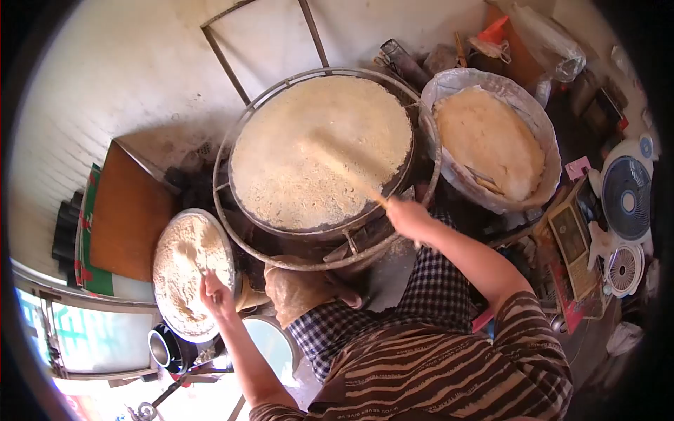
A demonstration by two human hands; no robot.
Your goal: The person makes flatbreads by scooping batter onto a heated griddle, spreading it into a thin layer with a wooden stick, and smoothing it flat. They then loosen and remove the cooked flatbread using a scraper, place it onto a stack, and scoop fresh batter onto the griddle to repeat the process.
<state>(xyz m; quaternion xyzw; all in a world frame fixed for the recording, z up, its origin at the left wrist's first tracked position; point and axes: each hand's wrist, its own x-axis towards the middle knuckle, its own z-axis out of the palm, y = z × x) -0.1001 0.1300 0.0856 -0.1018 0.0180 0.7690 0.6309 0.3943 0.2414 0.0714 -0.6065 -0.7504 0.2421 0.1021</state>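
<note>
On the large round griddle (328, 229) lies a wide, thin layer of pale batter (281, 151), smooth at the back and lumpy near the front. My right hand (411, 219) is closed round the handle of a wooden spreader (351, 174), whose blurred far end is over the middle of the batter. At the left, a round basin (229, 259) holds thick, pale batter. My left hand (217, 296) is closed on a thin utensil handle at the basin's right side; the utensil's far end is in the batter, hard to make out.
A metal ring (219, 186) surrounds the griddle. Right of it, a plastic-lined basket (551, 151) holds stacked flatbreads (491, 140). A brown board (130, 210) leans at the left. Farther right are two fans (627, 202) and clutter. A pale bucket (270, 344) stands below the basin.
</note>
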